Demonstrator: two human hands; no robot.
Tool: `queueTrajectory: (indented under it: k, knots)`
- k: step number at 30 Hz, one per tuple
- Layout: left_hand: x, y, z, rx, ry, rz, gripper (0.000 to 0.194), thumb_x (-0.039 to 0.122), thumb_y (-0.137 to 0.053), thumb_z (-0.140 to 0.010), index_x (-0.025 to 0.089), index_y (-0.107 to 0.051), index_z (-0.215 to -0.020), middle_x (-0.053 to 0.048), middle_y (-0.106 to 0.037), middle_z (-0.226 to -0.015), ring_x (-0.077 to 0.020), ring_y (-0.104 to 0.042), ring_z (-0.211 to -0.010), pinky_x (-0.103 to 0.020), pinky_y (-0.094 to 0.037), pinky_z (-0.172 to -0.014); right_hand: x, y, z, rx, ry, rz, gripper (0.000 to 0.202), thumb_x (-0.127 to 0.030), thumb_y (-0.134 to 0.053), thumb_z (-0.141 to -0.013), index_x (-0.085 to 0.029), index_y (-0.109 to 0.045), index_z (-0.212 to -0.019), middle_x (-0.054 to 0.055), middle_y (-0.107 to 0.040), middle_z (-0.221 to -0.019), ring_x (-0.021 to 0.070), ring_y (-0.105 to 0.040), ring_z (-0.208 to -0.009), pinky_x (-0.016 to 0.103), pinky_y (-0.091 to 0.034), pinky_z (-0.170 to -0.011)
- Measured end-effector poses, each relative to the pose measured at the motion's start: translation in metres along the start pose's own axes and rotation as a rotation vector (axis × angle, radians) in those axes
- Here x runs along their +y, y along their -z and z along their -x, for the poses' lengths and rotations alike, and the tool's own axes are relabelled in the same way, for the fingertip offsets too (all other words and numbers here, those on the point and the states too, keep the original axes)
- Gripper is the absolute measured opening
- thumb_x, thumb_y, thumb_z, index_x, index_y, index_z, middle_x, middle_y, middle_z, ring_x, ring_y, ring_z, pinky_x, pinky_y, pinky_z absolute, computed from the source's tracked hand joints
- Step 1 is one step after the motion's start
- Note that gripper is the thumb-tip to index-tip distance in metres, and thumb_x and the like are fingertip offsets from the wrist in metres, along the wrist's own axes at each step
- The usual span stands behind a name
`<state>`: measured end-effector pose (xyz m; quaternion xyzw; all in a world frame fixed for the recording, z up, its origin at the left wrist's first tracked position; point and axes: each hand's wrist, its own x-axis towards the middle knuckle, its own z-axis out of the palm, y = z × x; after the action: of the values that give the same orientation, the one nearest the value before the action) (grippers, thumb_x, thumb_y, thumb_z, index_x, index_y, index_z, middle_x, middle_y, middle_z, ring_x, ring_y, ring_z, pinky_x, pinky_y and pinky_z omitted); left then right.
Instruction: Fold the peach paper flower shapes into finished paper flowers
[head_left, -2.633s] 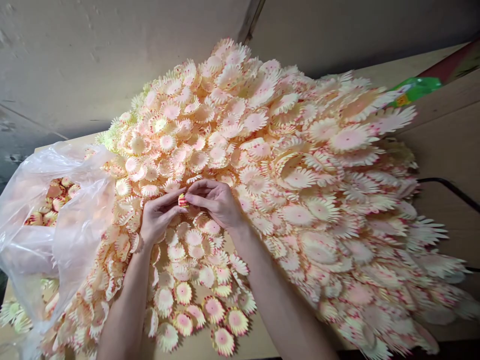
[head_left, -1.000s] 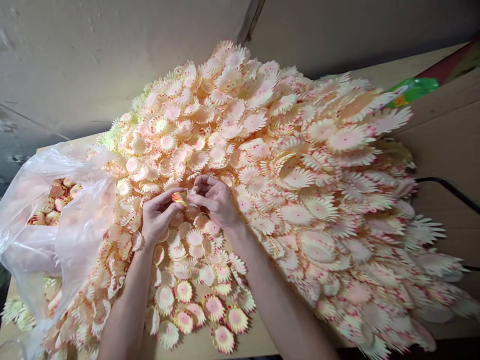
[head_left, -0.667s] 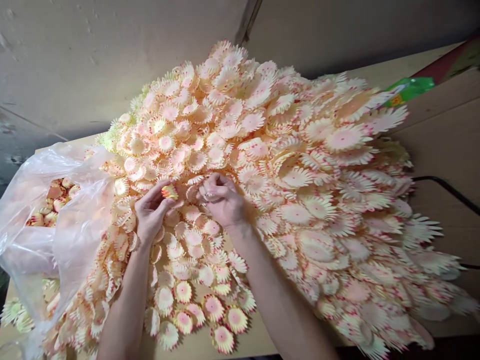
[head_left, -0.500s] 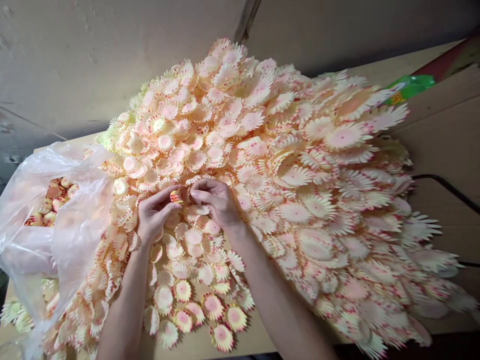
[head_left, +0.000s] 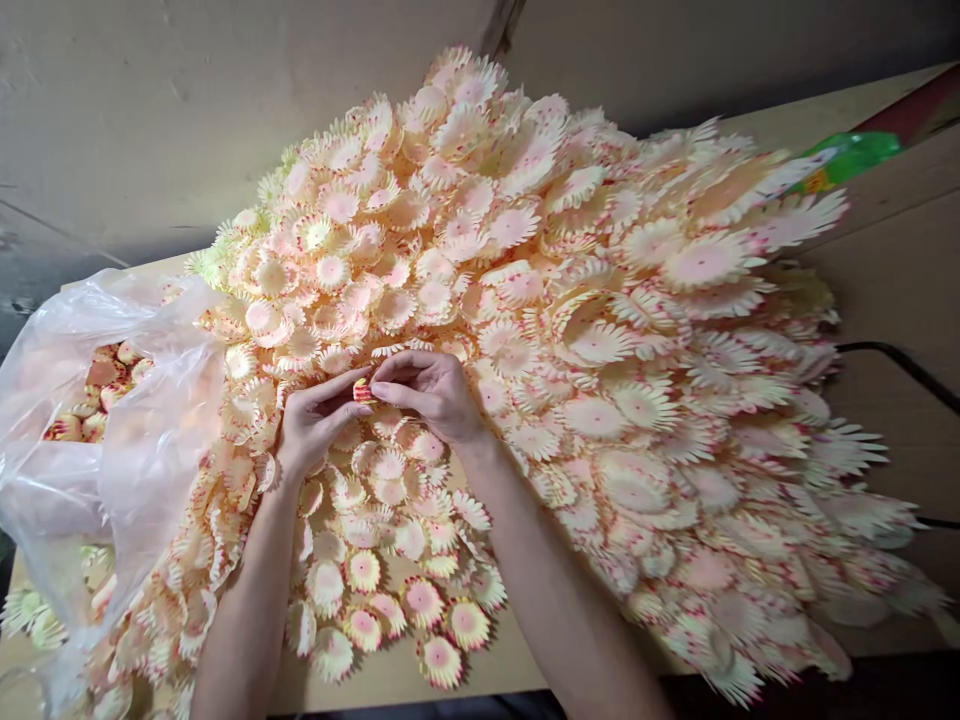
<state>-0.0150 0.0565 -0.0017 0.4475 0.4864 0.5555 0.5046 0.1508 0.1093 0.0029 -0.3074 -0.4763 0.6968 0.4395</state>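
Note:
Between the fingertips of my left hand (head_left: pixel 315 420) is a small curled petal piece (head_left: pixel 362 391), yellow with red edges. My right hand (head_left: pixel 435 395) meets it from the other side, thumb and forefinger pinched against the piece. Both hands hover over a big heap of pale pink and cream petal discs (head_left: pixel 517 285) with fringed, red-tipped rims. Below the hands, between my forearms, smaller discs (head_left: pixel 422 602) with pink centres lie on the table.
A clear plastic bag (head_left: pixel 157 370) at the left holds several tightly curled red-and-yellow pieces (head_left: pixel 124 372). A green wrapper (head_left: pixel 855 160) lies at the back right, near a black cable (head_left: pixel 900 365). A grey wall (head_left: pixel 225 110) stands behind the table (head_left: pixel 352 695).
My right thumb and forefinger have closed in on the curled petal piece, which was in my left fingers alone. The left hand has shifted slightly right. The whole view has moved a little.

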Motion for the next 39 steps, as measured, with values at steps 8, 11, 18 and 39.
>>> queueTrajectory:
  k: [8,11,18,39]
  knots:
    - [-0.002,0.002,0.0,-0.023,0.019,0.002,0.046,0.027,-0.088,-0.066,0.02,-0.077,-0.11,-0.008,-0.078,-0.108,-0.0225,-0.075,-0.093,-0.032,-0.061,-0.089,-0.001,-0.001,0.0,0.025,-0.007,0.01,0.017,-0.031,-0.086,-0.065,-0.02,-0.075,-0.074,0.002,-0.076,-0.073,0.0175,-0.073,-0.069,0.031,-0.062,-0.07]
    - [-0.002,0.003,0.0,-0.033,0.01,-0.005,0.045,0.027,-0.088,-0.067,0.02,-0.077,-0.11,-0.007,-0.078,-0.109,-0.0227,-0.075,-0.095,-0.031,-0.061,-0.088,0.0,0.0,0.0,0.023,0.001,0.007,0.015,-0.03,-0.084,-0.069,-0.02,-0.075,-0.075,0.002,-0.077,-0.075,0.0165,-0.073,-0.07,0.029,-0.061,-0.07]
    - [-0.003,0.003,0.001,-0.043,0.014,-0.01,0.048,0.028,-0.087,-0.067,0.019,-0.076,-0.113,-0.009,-0.076,-0.114,-0.0264,-0.074,-0.101,-0.037,-0.059,-0.094,-0.004,-0.004,0.0,0.052,0.008,0.036,0.016,-0.029,-0.085,-0.066,-0.02,-0.075,-0.073,0.002,-0.076,-0.073,0.0159,-0.072,-0.066,0.03,-0.061,-0.068]
    - [0.003,0.007,0.0,0.049,-0.066,-0.013,0.041,0.026,-0.087,-0.068,0.018,-0.078,-0.107,-0.009,-0.078,-0.106,-0.0205,-0.073,-0.092,-0.03,-0.06,-0.085,0.003,0.001,-0.003,0.104,0.028,0.018,0.016,-0.029,-0.083,-0.07,-0.02,-0.072,-0.077,0.0,-0.071,-0.072,0.0109,-0.062,-0.064,0.024,-0.05,-0.061]
